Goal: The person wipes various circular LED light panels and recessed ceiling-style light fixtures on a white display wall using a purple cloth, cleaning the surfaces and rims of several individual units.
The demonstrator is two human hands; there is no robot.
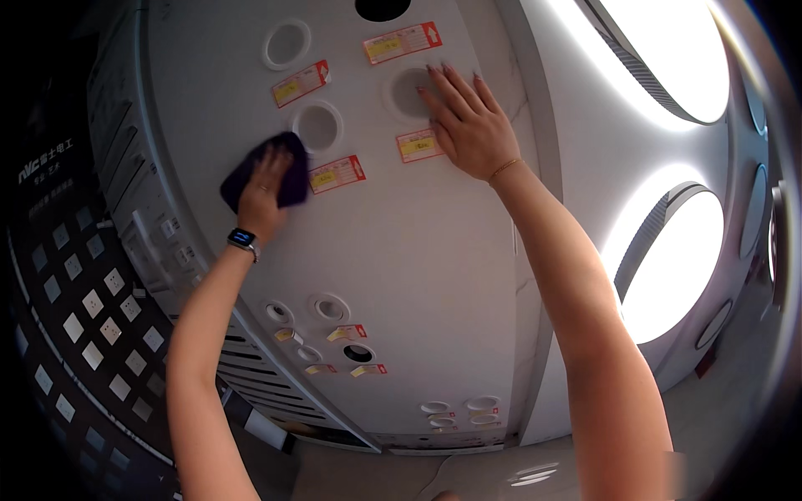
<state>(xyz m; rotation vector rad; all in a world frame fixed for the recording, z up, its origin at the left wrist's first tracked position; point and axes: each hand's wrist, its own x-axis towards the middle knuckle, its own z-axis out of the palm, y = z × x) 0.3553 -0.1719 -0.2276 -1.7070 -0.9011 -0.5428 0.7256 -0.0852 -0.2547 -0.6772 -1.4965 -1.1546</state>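
My left hand [263,191], a smartwatch on its wrist, presses a dark purple cloth [294,178] flat on a white display panel [401,250]. The cloth lies beside a round recessed downlight [317,127] and a red-edged price tag [338,175]. My right hand [473,122] rests with its fingers apart, fingertips over the edge of another round downlight [407,94]. Part of a price tag [416,146] shows beside its thumb. Farther up are one more pale downlight [286,44] and a black one [383,6].
Smaller downlights [330,307] with tags sit lower on the panel. Large lit round ceiling lamps [673,269] are mounted on the right. A dark board of wall switches and sockets [93,303] stands at left. Tiled floor [532,463] shows at the bottom.
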